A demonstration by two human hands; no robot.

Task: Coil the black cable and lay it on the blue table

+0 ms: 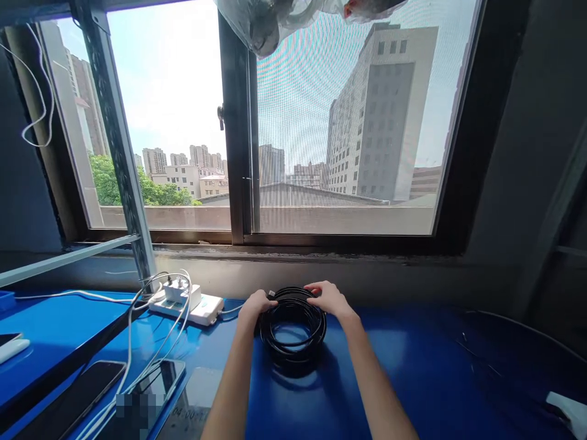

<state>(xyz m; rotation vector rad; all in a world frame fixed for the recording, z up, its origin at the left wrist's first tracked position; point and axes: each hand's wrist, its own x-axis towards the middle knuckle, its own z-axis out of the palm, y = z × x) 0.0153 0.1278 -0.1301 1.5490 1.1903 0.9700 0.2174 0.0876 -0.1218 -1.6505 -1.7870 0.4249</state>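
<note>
A thick coil of black cable (pixel 293 357) rests on the blue tabletop in front of me, its loops stacked in a ring with an open middle. My left hand (pixel 257 305) grips the coil's upper left side, thumb over the loops. Beside that thumb a small cable end with a light metallic tip (pixel 271 294) sticks out. On the far right side, my right hand (pixel 331 299) has its thumb and fingers around the loops. The fingertips underneath and behind the coil are hidden.
A white power strip (pixel 208 309) with plugged-in adapters and tangled white cables (pixel 131 342) lies left of the coil. Phones (pixel 76 397) lie at the front left. A metal post (pixel 114 134) rises by the window. A white plug-like block (pixel 566 410) sits at the right edge.
</note>
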